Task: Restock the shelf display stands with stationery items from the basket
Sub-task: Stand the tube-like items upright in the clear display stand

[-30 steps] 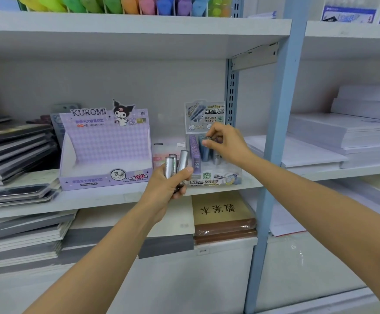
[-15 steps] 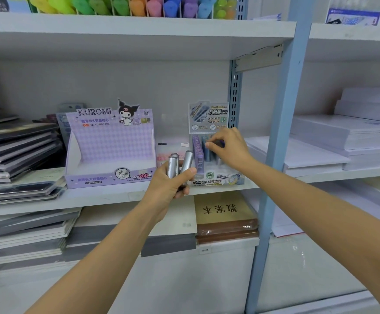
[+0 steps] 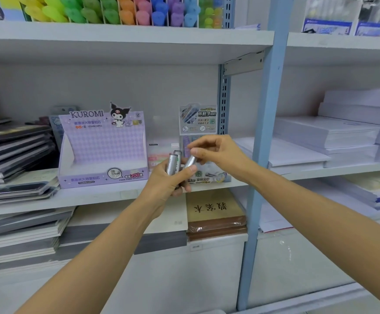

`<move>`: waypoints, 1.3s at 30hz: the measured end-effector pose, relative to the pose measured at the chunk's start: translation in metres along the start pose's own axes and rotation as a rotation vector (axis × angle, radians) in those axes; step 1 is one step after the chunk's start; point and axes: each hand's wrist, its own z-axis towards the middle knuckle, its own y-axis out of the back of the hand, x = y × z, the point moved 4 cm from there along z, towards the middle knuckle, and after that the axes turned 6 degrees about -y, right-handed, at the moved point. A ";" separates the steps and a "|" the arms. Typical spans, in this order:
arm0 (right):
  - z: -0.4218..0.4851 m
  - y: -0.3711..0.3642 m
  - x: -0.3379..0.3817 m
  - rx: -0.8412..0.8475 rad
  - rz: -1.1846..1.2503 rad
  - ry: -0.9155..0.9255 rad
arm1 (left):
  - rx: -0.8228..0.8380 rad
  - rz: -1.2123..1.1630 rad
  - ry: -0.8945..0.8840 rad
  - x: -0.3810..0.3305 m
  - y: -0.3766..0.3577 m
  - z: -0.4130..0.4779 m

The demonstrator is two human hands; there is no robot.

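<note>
My left hand (image 3: 168,183) grips a few silver lead tubes (image 3: 173,163) upright in front of the middle shelf (image 3: 107,196). My right hand (image 3: 218,152) pinches the top of one tilted silver tube (image 3: 189,163) that still sits in the left hand's bunch. Behind the hands stands the small grey-green lead display stand (image 3: 198,120), its lower part hidden by my right hand. To its left is the purple Kuromi display box (image 3: 103,146), with no items showing inside. The basket is not in view.
A blue shelf upright (image 3: 266,141) runs just right of my right wrist. White paper reams (image 3: 325,134) fill the right bay, dark notebooks (image 3: 14,146) the left. Brown notebooks (image 3: 215,211) lie below; coloured highlighters (image 3: 125,10) line the top shelf.
My right hand has left the small display stand, come back toward my left hand and taken hold of one silver tube there. The left hand has barely moved.
</note>
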 end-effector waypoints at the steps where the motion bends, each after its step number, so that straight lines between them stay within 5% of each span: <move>1: -0.002 0.006 -0.001 -0.055 0.074 -0.008 | 0.005 -0.007 0.000 -0.002 0.000 -0.001; 4: -0.008 0.020 -0.005 -0.176 0.261 -0.035 | -0.007 -0.002 -0.013 -0.005 0.002 -0.005; 9: -0.023 0.013 -0.012 -0.096 0.333 -0.103 | -0.129 -0.043 -0.079 -0.011 0.003 -0.007; 26: -0.050 0.005 -0.007 0.085 0.053 0.019 | -0.144 0.152 -0.147 -0.017 -0.028 -0.015; 34: -0.045 0.017 -0.019 -0.095 0.020 0.111 | -0.131 0.061 -0.087 -0.009 -0.042 -0.007; 39: -0.023 0.057 -0.018 -0.397 0.088 0.062 | -0.133 -0.049 0.056 -0.004 -0.032 0.002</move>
